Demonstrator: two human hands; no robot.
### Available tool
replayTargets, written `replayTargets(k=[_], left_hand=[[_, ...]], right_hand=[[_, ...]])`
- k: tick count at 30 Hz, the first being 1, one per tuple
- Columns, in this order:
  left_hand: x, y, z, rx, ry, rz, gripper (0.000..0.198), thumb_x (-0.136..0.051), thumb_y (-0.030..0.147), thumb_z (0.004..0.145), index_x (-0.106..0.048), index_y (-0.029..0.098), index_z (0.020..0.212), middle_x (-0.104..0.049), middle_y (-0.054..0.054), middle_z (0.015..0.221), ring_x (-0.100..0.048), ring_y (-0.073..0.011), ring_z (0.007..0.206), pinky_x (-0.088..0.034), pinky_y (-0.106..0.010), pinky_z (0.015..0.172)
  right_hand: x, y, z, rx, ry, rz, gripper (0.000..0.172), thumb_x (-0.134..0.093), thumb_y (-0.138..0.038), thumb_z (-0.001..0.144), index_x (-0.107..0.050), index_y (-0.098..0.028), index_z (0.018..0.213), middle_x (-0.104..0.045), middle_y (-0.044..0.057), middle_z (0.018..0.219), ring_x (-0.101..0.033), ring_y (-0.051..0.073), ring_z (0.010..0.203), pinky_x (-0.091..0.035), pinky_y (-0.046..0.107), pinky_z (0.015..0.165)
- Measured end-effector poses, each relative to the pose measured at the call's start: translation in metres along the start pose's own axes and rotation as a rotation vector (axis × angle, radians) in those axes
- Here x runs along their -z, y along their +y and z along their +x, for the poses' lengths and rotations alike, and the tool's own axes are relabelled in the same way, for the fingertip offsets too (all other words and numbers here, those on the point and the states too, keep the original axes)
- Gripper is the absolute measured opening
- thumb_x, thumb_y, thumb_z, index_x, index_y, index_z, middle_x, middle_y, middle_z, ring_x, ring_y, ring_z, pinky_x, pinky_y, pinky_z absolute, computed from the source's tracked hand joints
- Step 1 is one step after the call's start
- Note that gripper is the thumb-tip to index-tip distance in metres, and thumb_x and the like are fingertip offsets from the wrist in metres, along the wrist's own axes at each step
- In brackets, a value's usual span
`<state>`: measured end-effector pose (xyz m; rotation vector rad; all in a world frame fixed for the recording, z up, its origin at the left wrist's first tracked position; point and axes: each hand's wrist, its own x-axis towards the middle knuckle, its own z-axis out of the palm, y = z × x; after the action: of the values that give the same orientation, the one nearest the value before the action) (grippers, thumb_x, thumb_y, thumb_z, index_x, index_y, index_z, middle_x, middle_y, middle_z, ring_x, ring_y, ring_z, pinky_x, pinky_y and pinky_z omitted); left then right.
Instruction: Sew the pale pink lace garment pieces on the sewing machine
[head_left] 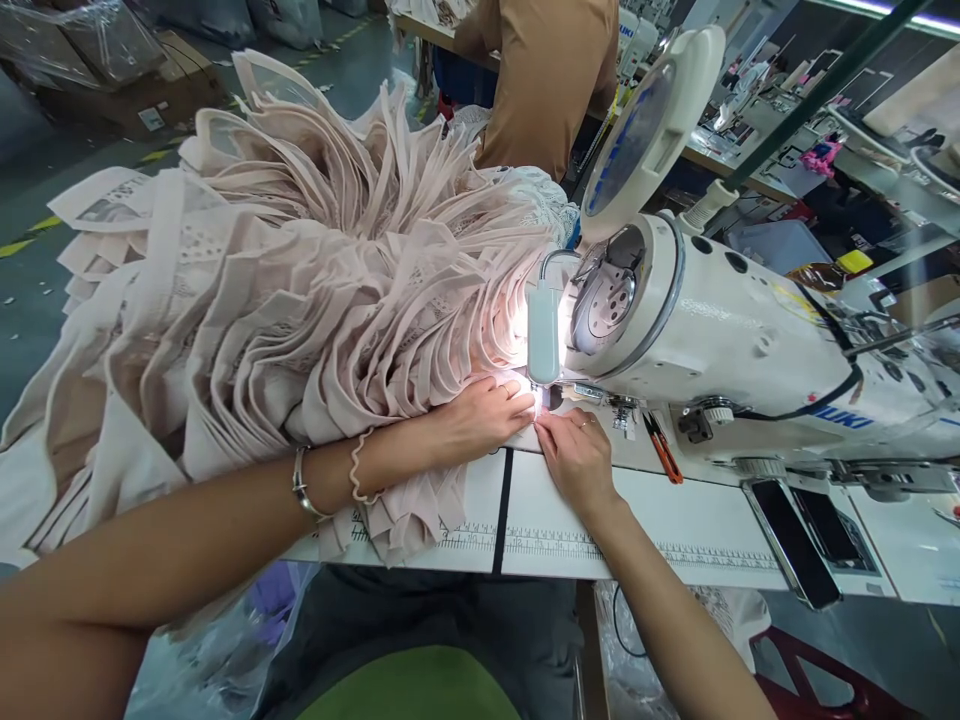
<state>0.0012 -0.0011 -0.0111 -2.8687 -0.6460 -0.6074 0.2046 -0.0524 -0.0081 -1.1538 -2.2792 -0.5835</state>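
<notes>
My left hand (pixel 487 415), with a silver bracelet and a wavy band on the wrist, has its fingers curled closed on pale beige garment fabric beside the needle area. My right hand (pixel 581 455) meets it from the right, thumb and finger pinched together; lamp glare hides what lies between them. Just above both hands are the white sewing machine (pixel 757 320) and its small lit lamp (pixel 544 335). A large heap of beige garments (pixel 322 290) with lace parts is bunched to the left, and some fabric hangs below my left forearm.
Orange-handled thread snips (pixel 663 450) lie on the machine bed right of my right hand. A phone (pixel 795 540) rests farther right. A printed ruler (pixel 637 550) runs along the table's front edge. Beyond the heap stands a person in brown (pixel 544 80).
</notes>
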Motion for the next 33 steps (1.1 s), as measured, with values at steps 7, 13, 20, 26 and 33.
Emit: replayTargets(k=[7,13,20,26,33], left_hand=[[0.009,0.006,0.006,-0.010,-0.054,0.042,0.032,-0.034,0.001,0.099,-0.063,0.013,0.095,-0.062,-0.005,0.096,-0.051,-0.0176,0.081,-0.031,-0.034,0.068],[0.000,0.003,0.006,-0.029,0.059,0.059,0.035,-0.034,0.004,0.101,-0.065,0.014,0.087,-0.060,-0.005,0.081,-0.053,-0.0178,0.077,-0.035,-0.032,0.066],[-0.006,0.002,0.005,-0.007,0.102,0.044,0.037,-0.032,0.002,0.101,-0.063,0.013,0.084,-0.057,-0.004,0.074,-0.051,-0.0159,0.071,-0.039,-0.029,0.068],[-0.010,0.003,0.004,0.013,0.094,-0.025,0.038,-0.032,0.006,0.102,-0.064,0.013,0.083,-0.058,-0.005,0.077,-0.049,-0.0150,0.069,-0.039,-0.029,0.064],[-0.001,0.001,0.000,0.085,0.056,-0.166,0.032,-0.035,0.009,0.103,-0.064,0.014,0.089,-0.065,-0.009,0.093,-0.058,-0.0185,0.086,-0.046,-0.031,0.074]], right_hand=[[-0.003,-0.004,0.003,-0.290,0.025,0.222,0.021,-0.054,-0.013,0.092,-0.061,-0.024,0.076,-0.065,-0.001,0.067,-0.061,0.017,0.069,-0.050,0.030,0.070],[0.004,0.007,-0.003,-0.387,-0.087,0.372,0.020,-0.055,-0.027,0.097,-0.070,-0.026,0.084,-0.072,0.002,0.075,-0.066,0.019,0.074,-0.053,0.031,0.069],[0.006,0.011,-0.006,-0.253,-0.057,0.392,0.024,-0.051,-0.018,0.095,-0.073,-0.024,0.101,-0.077,0.003,0.083,-0.068,0.020,0.077,-0.052,0.034,0.071],[0.007,0.012,-0.011,-0.202,-0.074,0.363,0.038,-0.048,-0.010,0.084,-0.077,-0.027,0.102,-0.079,0.002,0.102,-0.071,0.020,0.087,-0.054,0.037,0.082],[0.008,0.014,-0.009,-0.196,-0.148,0.365,0.040,-0.048,-0.006,0.087,-0.079,-0.029,0.097,-0.076,0.001,0.100,-0.068,0.019,0.095,-0.053,0.035,0.085]])
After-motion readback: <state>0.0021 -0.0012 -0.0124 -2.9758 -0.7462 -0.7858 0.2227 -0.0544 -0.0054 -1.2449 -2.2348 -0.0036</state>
